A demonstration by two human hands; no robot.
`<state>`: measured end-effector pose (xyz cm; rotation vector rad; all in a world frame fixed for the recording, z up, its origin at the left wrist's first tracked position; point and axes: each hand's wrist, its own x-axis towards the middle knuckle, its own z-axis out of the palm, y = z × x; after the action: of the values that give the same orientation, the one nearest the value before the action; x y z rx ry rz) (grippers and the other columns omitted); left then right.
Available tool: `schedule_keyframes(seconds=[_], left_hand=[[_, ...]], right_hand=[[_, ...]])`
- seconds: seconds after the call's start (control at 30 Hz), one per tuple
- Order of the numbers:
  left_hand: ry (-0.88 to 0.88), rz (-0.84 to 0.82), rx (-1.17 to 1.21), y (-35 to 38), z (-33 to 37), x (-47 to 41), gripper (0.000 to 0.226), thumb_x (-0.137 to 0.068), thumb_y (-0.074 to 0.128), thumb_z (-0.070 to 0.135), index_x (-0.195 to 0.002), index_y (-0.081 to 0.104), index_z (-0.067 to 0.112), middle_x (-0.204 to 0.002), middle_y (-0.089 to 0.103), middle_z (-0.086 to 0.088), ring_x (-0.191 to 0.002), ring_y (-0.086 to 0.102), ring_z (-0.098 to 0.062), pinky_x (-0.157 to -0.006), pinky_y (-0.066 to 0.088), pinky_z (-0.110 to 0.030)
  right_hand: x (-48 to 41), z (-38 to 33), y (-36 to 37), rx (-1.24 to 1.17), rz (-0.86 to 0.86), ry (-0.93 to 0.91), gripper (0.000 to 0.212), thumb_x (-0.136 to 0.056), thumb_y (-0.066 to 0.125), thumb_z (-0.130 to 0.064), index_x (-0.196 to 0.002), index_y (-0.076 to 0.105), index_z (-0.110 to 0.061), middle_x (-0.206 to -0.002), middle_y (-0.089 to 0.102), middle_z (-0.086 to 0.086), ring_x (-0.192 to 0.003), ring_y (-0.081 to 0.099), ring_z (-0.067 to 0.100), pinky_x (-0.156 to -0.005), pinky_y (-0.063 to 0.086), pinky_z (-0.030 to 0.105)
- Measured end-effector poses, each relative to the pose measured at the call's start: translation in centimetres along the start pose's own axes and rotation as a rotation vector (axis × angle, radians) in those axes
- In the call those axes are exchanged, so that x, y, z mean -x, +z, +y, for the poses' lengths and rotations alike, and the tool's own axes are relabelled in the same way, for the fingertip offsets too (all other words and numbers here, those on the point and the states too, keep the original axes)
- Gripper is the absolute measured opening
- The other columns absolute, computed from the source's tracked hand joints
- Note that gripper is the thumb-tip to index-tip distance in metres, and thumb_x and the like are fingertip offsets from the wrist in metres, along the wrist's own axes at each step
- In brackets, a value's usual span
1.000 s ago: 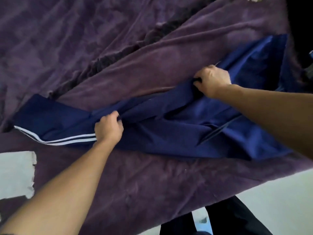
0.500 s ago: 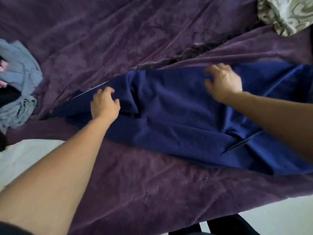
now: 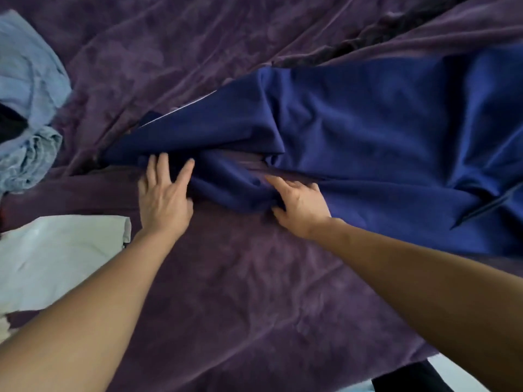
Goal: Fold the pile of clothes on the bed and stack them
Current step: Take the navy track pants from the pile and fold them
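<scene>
Right now your navy trousers lie across the purple blanket, filling the middle and right of the frame. Their long axis runs from the lower left centre up toward the right edge, with the narrow end pointing left, near the blanket's fold, and the wider part spreading out to the right. A thin pale stripe shows along the upper left edge of the cloth.

Your left hand rests flat at the narrow end, fingers spread, fingertips touching the navy cloth and the palm on the blanket. Your right hand lies just beside it to the right, fingers loosely spread and pressing on a bunched ridge of the fabric; it pinches nothing that you can see. Between the two hands the cloth is rumpled into a fold.

At the left edge sits a crumpled light blue garment, well apart from the trousers, and below it a white cloth lies near your left forearm.
</scene>
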<state>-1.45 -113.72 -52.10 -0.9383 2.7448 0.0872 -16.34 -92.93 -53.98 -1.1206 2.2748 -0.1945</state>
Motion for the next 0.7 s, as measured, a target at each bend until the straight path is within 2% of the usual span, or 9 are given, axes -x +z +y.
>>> schedule_keyframes(seconds=[0.07,0.13,0.23,0.3,0.37,0.43,0.5,0.6,0.7], left_hand=[[0.106,0.076,0.028,-0.6,-1.2,-1.0,0.032,-0.081,0.064,0.01,-0.112,0.066,0.012,-0.145,0.041,-0.017,-0.139,0.027,-0.036,-0.106,0.025,-0.051],[0.186,0.059,0.043,-1.5,-2.1,-0.7,0.018,-0.083,0.054,0.015,-0.095,0.068,0.011,-0.121,0.062,-0.014,-0.127,0.046,-0.031,-0.107,0.024,-0.046],[0.3,-0.054,0.129,-3.0,-2.5,3.6,0.011,-0.079,0.056,0.021,-0.08,0.063,0.012,-0.078,0.069,-0.019,-0.084,0.064,-0.035,-0.094,0.04,-0.041],[0.382,-0.251,0.08,-2.6,-2.5,7.8,0.017,-0.079,0.06,0.031,-0.084,0.063,0.015,-0.077,0.069,-0.016,-0.08,0.063,-0.036,-0.077,0.046,-0.038],[0.447,-0.505,0.02,-1.9,-2.5,11.3,0.031,-0.08,0.054,0.045,-0.099,0.06,0.021,-0.093,0.07,-0.008,-0.091,0.063,-0.032,-0.076,0.044,-0.037],[0.438,-0.563,0.074,-1.3,-3.3,12.1,0.038,-0.078,0.054,0.053,-0.103,0.059,0.024,-0.097,0.068,0.0,-0.094,0.063,-0.026,-0.077,0.044,-0.036],[0.377,-0.353,0.228,-1.6,-4.2,10.4,0.041,-0.075,0.062,0.054,-0.099,0.064,0.02,-0.095,0.066,-0.001,-0.091,0.063,-0.027,-0.075,0.048,-0.036],[0.244,0.101,0.304,-1.8,-5.7,4.3,0.051,-0.077,0.062,0.046,-0.111,0.063,0.009,-0.109,0.059,-0.015,-0.101,0.056,-0.036,-0.086,0.048,-0.046],[-0.165,0.164,0.313,-0.9,-6.9,-3.1,0.084,-0.069,0.074,0.044,-0.139,0.039,0.013,-0.136,0.044,-0.019,-0.124,0.043,-0.037,-0.1,0.038,-0.049]], right_hand=[[1.6,-1.4,0.5,-0.077,0.127,-0.064,0.033,-0.085,0.052,-0.03,-0.117,0.058,-0.02,-0.102,0.065,0.006,-0.099,0.059,0.03,-0.078,0.037,0.038],[4.3,-2.9,1.3,-0.135,0.146,-0.128,0.021,-0.083,0.051,-0.032,-0.092,0.062,-0.016,-0.088,0.066,0.008,-0.087,0.061,0.034,-0.069,0.04,0.037],[8.9,-4.2,2.9,-0.075,-0.115,-0.078,0.027,-0.084,0.052,-0.041,-0.089,0.064,-0.018,-0.092,0.071,0.005,-0.09,0.063,0.034,-0.067,0.043,0.035],[11.6,-4.2,4.2,0.002,-0.326,-0.042,0.034,-0.081,0.051,-0.047,-0.098,0.066,-0.022,-0.097,0.071,0.003,-0.094,0.063,0.031,-0.071,0.046,0.034],[13.6,-4.2,5.2,0.044,-0.526,-0.014,0.038,-0.077,0.05,-0.05,-0.1,0.065,-0.024,-0.099,0.07,0.002,-0.094,0.063,0.03,-0.074,0.047,0.034],[14.3,-4.0,5.0,0.009,-0.584,0.017,0.039,-0.076,0.052,-0.055,-0.097,0.065,-0.026,-0.096,0.07,0.0,-0.091,0.064,0.027,-0.073,0.048,0.033],[13.2,-3.8,4.1,-0.059,-0.378,0.055,0.035,-0.079,0.056,-0.056,-0.094,0.069,-0.028,-0.092,0.071,-0.003,-0.088,0.066,0.023,-0.071,0.048,0.031],[7.6,-2.9,1.4,-0.186,0.109,0.169,0.029,-0.085,0.065,-0.04,-0.105,0.069,-0.021,-0.103,0.068,0.006,-0.097,0.063,0.028,-0.076,0.047,0.034],[-0.4,-2.3,-0.9,-0.33,0.355,0.263,0.065,-0.081,0.069,-0.034,-0.137,0.044,-0.013,-0.132,0.051,0.01,-0.122,0.046,0.03,-0.094,0.041,0.04]])
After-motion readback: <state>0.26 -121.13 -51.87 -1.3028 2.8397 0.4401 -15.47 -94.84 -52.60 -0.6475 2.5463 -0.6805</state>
